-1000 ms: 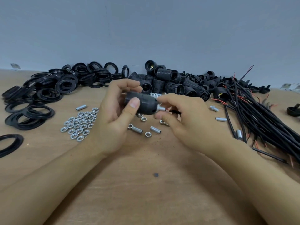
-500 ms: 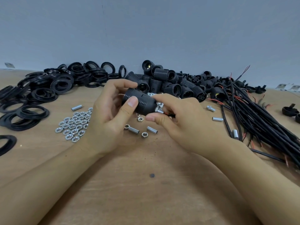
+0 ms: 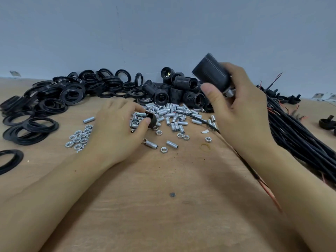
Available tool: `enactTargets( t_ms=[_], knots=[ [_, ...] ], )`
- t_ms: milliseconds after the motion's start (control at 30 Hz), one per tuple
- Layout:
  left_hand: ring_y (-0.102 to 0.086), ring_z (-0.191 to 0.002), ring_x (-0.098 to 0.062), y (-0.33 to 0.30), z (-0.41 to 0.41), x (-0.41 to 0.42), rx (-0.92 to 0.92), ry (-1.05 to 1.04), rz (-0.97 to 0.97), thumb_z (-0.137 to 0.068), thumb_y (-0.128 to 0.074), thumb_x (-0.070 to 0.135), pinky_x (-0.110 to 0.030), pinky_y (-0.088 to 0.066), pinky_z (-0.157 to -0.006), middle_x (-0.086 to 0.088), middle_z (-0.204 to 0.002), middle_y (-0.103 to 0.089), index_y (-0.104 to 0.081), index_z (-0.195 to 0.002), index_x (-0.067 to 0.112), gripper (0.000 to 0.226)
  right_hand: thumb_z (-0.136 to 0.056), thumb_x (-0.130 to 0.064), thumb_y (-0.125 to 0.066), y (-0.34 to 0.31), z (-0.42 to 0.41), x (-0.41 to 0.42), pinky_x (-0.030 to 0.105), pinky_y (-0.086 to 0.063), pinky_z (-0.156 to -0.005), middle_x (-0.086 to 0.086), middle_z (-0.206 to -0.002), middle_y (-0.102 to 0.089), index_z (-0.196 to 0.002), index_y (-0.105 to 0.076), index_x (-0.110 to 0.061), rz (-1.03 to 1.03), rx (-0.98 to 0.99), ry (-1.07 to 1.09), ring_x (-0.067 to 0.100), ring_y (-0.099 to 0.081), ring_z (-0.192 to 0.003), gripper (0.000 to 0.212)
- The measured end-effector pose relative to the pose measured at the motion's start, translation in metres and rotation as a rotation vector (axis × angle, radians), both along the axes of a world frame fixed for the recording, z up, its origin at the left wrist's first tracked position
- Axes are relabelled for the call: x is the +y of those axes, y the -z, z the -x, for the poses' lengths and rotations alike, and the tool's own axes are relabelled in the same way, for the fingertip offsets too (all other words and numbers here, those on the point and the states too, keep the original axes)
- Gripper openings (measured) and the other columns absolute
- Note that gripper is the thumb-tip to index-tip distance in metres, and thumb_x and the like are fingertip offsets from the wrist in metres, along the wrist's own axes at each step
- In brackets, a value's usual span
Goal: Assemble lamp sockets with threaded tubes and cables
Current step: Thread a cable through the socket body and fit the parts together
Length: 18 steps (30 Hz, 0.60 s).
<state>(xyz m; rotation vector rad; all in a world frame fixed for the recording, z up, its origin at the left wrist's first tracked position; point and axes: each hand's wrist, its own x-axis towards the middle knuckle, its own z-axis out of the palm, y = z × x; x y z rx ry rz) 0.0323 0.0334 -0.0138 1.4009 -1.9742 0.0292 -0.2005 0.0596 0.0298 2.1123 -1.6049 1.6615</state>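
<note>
My right hand (image 3: 234,108) holds a black threaded lamp socket (image 3: 211,74) raised above the table, tilted up to the left, with a silver tube end (image 3: 229,92) showing at its base. A black cable (image 3: 198,119) runs across the table and passes behind that hand. My left hand (image 3: 116,128) rests low on the table and pinches a small black cap piece (image 3: 151,119) between thumb and fingers, at the edge of a heap of silver threaded tubes (image 3: 172,115). Loose hex nuts (image 3: 80,138) lie to the left of it.
A pile of black sockets (image 3: 174,90) stands at the back centre. Black rings (image 3: 54,99) spread over the back left. A bundle of black cables (image 3: 298,131) with red wire ends runs along the right. Bare wooden table (image 3: 163,206) lies near me.
Both hands held the socket together before. Now the right hand has lifted the socket up and right, and the left hand has dropped to the table and pinches a black cap.
</note>
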Motion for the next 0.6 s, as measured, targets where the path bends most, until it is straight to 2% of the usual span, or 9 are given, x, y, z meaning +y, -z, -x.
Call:
enactTargets(
  t_ms=[67,133,233,367,500,567,600],
  knots=[
    [-0.044,-0.127,-0.027,0.001,-0.006,-0.004,-0.079,-0.075,-0.151,-0.092,-0.059,0.038,-0.037,-0.031,-0.106,-0.003,-0.129,-0.06,-0.062,-0.126,0.019,0.039,-0.096,-0.04,-0.057,0.002,0.0,-0.001,0.011,-0.042,-0.074,-0.013,-0.102,-0.063,-0.129,-0.054,-0.023,0.01,-0.049,0.014,0.0,-0.057,-0.085,0.037],
    [-0.041,-0.132,-0.026,0.001,-0.009,-0.005,-0.092,-0.054,-0.256,-0.091,-0.058,0.043,-0.041,-0.032,-0.111,-0.002,-0.138,-0.056,-0.055,-0.137,0.022,0.05,-0.097,-0.04,-0.056,0.004,-0.002,-0.001,0.019,-0.046,-0.08,-0.011,-0.106,-0.064,-0.131,-0.053,-0.022,0.001,-0.035,0.02,0.005,-0.059,-0.092,0.039],
    [-0.037,-0.138,-0.021,-0.002,-0.006,-0.004,-0.081,0.075,-0.24,-0.091,-0.062,0.045,-0.048,-0.031,-0.114,0.006,-0.148,-0.047,-0.039,-0.15,0.031,0.065,-0.096,-0.041,-0.056,0.008,-0.007,-0.001,0.032,-0.049,-0.081,-0.01,-0.11,-0.063,-0.132,-0.053,-0.021,-0.037,0.019,0.009,0.01,-0.057,-0.089,0.041],
    [-0.05,-0.13,-0.021,-0.001,0.0,-0.004,-0.046,0.155,-0.204,-0.094,-0.065,0.031,-0.046,-0.038,-0.109,0.006,-0.138,-0.059,-0.046,-0.146,0.032,0.056,-0.096,-0.042,-0.056,0.009,-0.005,-0.002,0.037,-0.051,-0.082,-0.008,-0.113,-0.064,-0.134,-0.052,-0.022,-0.024,0.008,0.046,0.013,-0.059,-0.088,0.043],
    [-0.051,-0.128,-0.019,-0.001,-0.002,-0.003,0.029,0.106,-0.196,-0.095,-0.06,0.037,-0.04,-0.041,-0.105,0.002,-0.136,-0.059,-0.038,-0.151,0.029,0.061,-0.095,-0.04,-0.058,0.007,-0.002,-0.004,0.027,-0.048,-0.08,-0.01,-0.105,-0.065,-0.129,-0.054,-0.025,-0.008,-0.069,0.046,0.01,-0.059,-0.086,0.037],
    [-0.055,-0.123,-0.02,-0.003,-0.008,-0.011,0.063,0.043,-0.197,-0.096,-0.055,0.04,-0.04,-0.044,-0.101,0.001,-0.13,-0.063,-0.055,-0.137,0.023,0.044,-0.095,-0.038,-0.059,0.01,-0.007,-0.003,0.023,-0.047,-0.081,-0.011,-0.105,-0.064,-0.129,-0.054,-0.023,-0.037,-0.037,0.027,0.007,-0.058,-0.088,0.037],
    [-0.058,-0.117,-0.021,-0.006,-0.01,-0.018,0.064,-0.003,-0.208,-0.097,-0.054,0.039,-0.038,-0.046,-0.095,0.0,-0.123,-0.066,-0.063,-0.126,0.022,0.035,-0.095,-0.038,-0.059,0.012,-0.01,-0.002,0.025,-0.049,-0.083,-0.011,-0.107,-0.064,-0.13,-0.054,-0.023,-0.053,-0.021,0.015,0.008,-0.058,-0.091,0.038]
  ],
)
